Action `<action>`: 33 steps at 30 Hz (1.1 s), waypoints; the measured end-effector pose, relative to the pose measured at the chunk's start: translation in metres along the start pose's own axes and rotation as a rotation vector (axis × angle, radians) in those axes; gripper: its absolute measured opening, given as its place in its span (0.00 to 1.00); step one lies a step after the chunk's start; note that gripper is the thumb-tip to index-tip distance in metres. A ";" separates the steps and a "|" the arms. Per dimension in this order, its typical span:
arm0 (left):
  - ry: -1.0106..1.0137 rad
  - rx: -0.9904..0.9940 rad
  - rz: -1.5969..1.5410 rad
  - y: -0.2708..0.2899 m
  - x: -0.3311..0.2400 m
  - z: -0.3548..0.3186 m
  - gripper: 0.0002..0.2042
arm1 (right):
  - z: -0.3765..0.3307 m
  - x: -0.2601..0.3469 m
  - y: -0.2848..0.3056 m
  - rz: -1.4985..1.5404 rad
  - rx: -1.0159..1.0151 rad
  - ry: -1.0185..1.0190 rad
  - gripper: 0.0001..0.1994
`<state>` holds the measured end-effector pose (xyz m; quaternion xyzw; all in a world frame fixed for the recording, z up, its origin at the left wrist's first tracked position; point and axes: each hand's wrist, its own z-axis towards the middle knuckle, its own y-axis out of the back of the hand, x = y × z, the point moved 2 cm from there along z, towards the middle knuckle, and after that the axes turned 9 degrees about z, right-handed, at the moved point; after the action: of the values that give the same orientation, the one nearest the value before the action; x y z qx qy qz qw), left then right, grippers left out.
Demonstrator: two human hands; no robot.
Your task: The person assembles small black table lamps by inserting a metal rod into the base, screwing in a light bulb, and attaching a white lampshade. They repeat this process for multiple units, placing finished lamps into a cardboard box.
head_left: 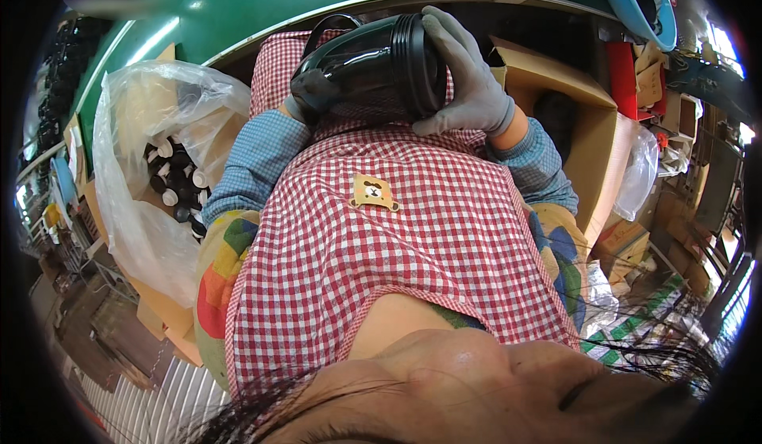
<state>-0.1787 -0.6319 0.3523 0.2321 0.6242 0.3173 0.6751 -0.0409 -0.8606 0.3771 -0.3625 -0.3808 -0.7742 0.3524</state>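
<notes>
A glossy black plastic container (353, 67), rounded at its left end and ringed with ridges toward its right end, lies sideways in front of my apron. A thin black loop (329, 27) shows behind its upper left side; whether it belongs to the container I cannot tell. My left hand (308, 95), in a dark grey glove, grips the rounded end, its fingers partly hidden. Around the ridged end curls my right hand (472, 79) in a grey glove, fingers over the top and thumb beneath. What lies inside that end is hidden from view.
A green worktop (262, 0) runs across the far side. At the left, a clear plastic bag (127, 182) holds several black and white caps (178, 186). To the right stand an open cardboard box (591, 154) and a red box (623, 79), with blue basins (663, 23) at the far right.
</notes>
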 end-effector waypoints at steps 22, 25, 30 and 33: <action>0.320 -0.030 -1.058 0.006 0.046 -0.027 0.23 | -0.022 -0.031 0.015 0.166 -0.034 -0.153 0.59; 0.346 -0.047 -1.107 0.006 0.047 -0.035 0.23 | -0.022 -0.032 0.022 0.280 -0.028 -0.370 0.56; 0.349 0.021 -1.256 -0.002 0.045 -0.029 0.23 | -0.023 -0.044 0.021 0.261 -0.061 -0.287 0.54; 0.362 0.109 -1.446 -0.022 0.041 -0.027 0.23 | -0.025 -0.037 0.010 0.482 -0.152 -0.056 0.50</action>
<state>-0.2015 -0.6202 0.3048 -0.2588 0.7373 -0.2038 0.5898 -0.0220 -0.8764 0.3385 -0.4896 -0.2338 -0.6840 0.4876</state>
